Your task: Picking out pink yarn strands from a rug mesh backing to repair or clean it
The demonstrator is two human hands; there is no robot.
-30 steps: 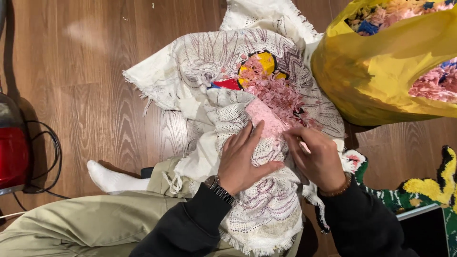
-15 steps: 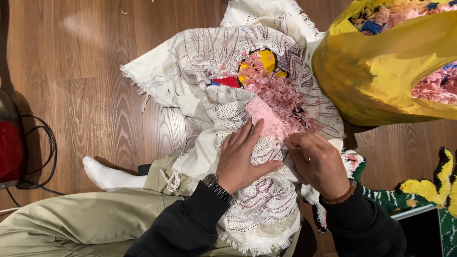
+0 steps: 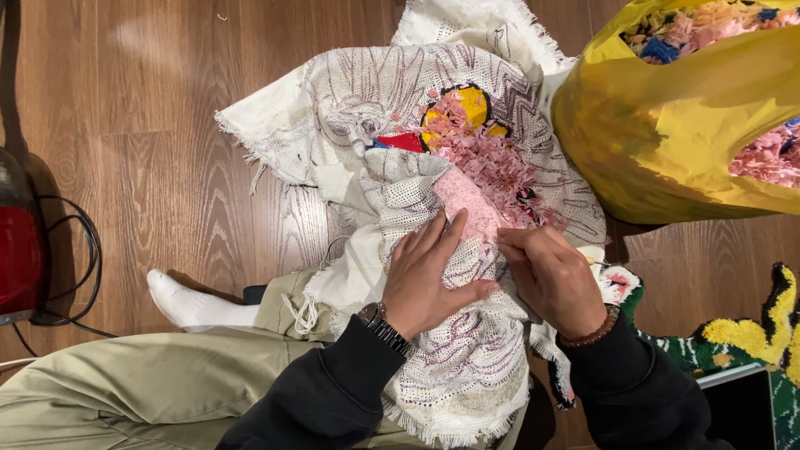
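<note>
Beside the yellow bag, left hand lies flat, right hand pinches cloth.

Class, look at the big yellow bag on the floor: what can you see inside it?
Inside the yellow bag, pink yarn scraps show at its openings, with some blue and dark bits near the top. The bag's wall hides whatever lies deeper.

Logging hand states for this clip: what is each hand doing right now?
Left hand: open, fingers spread flat on the white backing cloth.
Right hand: curled, fingertips pinching at the pink tufted patch; what it grips cannot be told.
</note>
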